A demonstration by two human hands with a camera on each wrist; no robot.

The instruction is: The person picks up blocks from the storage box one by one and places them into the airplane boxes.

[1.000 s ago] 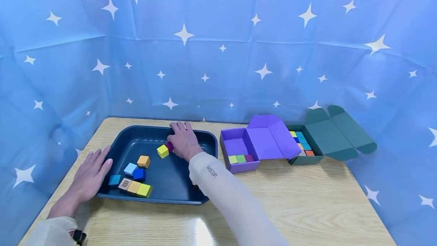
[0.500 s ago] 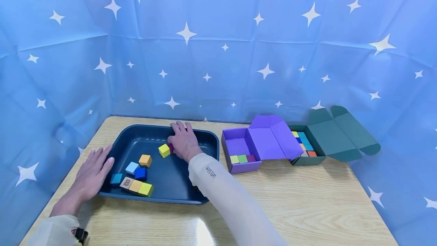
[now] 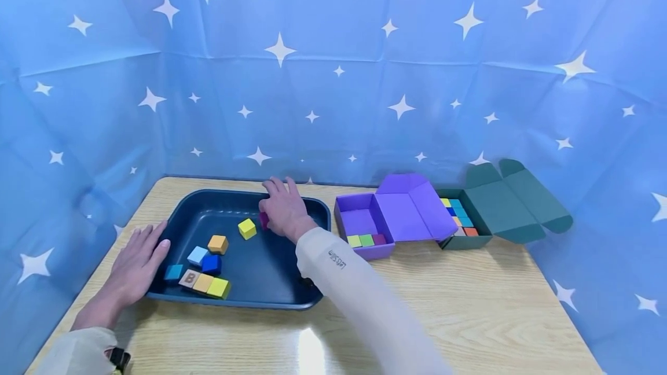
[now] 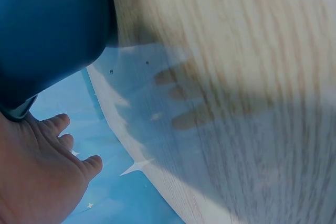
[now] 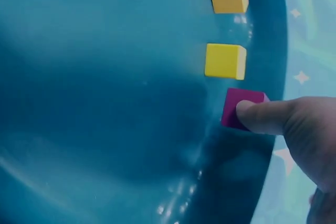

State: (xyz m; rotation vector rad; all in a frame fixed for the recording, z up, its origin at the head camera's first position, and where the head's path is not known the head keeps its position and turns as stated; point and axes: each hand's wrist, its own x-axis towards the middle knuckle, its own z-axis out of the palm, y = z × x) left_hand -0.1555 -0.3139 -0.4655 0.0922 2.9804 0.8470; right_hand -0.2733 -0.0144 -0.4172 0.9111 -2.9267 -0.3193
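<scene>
My right hand [image 3: 286, 210] pinches a purple cube [image 5: 233, 109] over the far right part of a dark blue tray [image 3: 250, 304]. In the right wrist view the thumb lies across the cube's face; the other fingers are mostly hidden behind it. A yellow cube [image 3: 247, 228] sits just left of it. My left hand [image 3: 136, 262] rests with extended fingers along the tray's left rim. Between the hands lie an orange cube [image 3: 217, 244], a light blue cube [image 3: 198, 256], a dark blue cube [image 3: 211, 264], a teal cube [image 3: 173, 272] and a row with a letter-B block [image 3: 189, 279].
Right of the tray stands an open purple box [image 3: 372, 252] with a few cubes along its near side. Its lid overlaps a dark green box [image 3: 471, 243] holding several coloured cubes. A blue star-patterned curtain [image 3: 333, 28] hangs behind the wooden table [image 3: 469, 305].
My right hand has shifted slightly to the right with the purple cube, widening the gap from the yellow cube. The left hand stays at the tray's rim.
</scene>
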